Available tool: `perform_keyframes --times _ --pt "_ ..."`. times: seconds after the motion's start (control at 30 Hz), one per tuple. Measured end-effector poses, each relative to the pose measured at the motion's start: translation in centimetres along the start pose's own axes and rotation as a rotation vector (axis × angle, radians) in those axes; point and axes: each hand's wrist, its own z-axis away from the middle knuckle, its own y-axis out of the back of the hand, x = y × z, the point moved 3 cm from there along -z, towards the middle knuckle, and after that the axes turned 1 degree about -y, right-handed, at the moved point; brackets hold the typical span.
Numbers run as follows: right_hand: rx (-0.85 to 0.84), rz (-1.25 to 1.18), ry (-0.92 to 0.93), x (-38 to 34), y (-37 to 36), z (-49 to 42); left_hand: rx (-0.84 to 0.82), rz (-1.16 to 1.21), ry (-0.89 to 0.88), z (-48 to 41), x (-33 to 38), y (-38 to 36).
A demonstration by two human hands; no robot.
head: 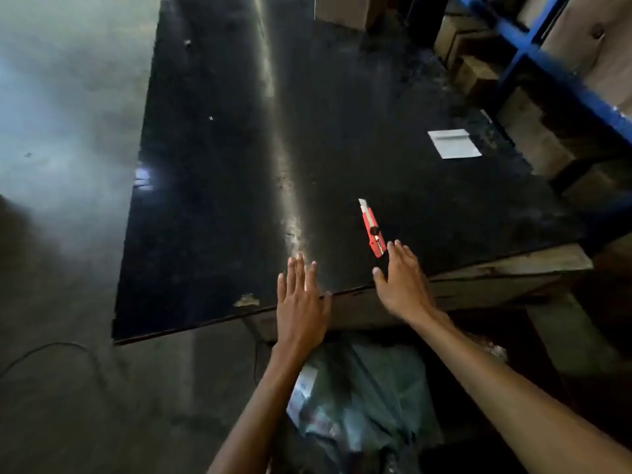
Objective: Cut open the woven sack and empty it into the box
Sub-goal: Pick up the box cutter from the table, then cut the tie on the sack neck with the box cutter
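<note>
Where the grey floor (61,234) fills the left of the frame, I can see a thin cable (51,346) curving across its lower part. A black table top (222,165) takes up the middle, chipped at its near edge. Over that edge, low in the centre, lies the left hand (301,302), palm down, its fingers straight and close together, holding nothing. Below it, at the bottom centre and under the table's edge, I make out the greenish sack (369,388) with a pale label (304,388) on its side; it looks uncut. Just right of centre a red knife (372,230) lies on the table, blade out and pointing away. The right hand (400,278) reaches in beside the knife's handle end, fingers straight and slightly spread; I cannot tell whether they touch it. Further right lies a white sheet (453,144). In the upper right stands a blue rack (533,53) with cardboard boxes (478,73).
</note>
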Motion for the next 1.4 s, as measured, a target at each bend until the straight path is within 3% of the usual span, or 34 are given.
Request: perform_keyframes --times 0.1,0.3,0.47,0.53,0.83,1.0,1.13,1.27,1.4 --pt "0.135 0.022 -0.060 0.4 -1.9 -5.2 0.096 -0.022 0.009 -1.9 -1.5 -3.6" --pt "0.214 0.147 -0.149 0.8 -5.7 -13.7 0.218 -0.159 -0.097 -2.7 -3.4 -8.8" --pt "0.354 0.223 -0.128 2.4 -7.8 -16.1 0.298 -0.199 -0.124 -2.9 -3.9 -10.0" --pt "0.335 0.201 -0.118 2.8 -7.8 -15.8 0.314 -0.209 -0.124 -2.9 -4.1 -10.1" --pt "0.253 -0.161 -0.123 7.7 -8.7 0.6 0.208 -0.207 -0.080 -0.1 -2.1 -9.4" --pt "0.207 -0.260 -0.288 14.7 -13.4 13.7 0.182 -0.114 -0.054 5.8 -0.6 -12.3" --pt "0.123 -0.299 -0.466 21.7 -18.5 21.1 -0.005 -0.004 -0.068 10.9 0.8 -19.7" --pt "0.003 -0.267 -0.639 28.5 -23.2 26.4 -0.264 -0.004 -0.229 16.0 3.5 -29.7" --pt "-0.004 -0.280 -0.745 35.1 -28.3 29.9 -0.525 -0.055 -0.462 20.0 6.6 -41.0"
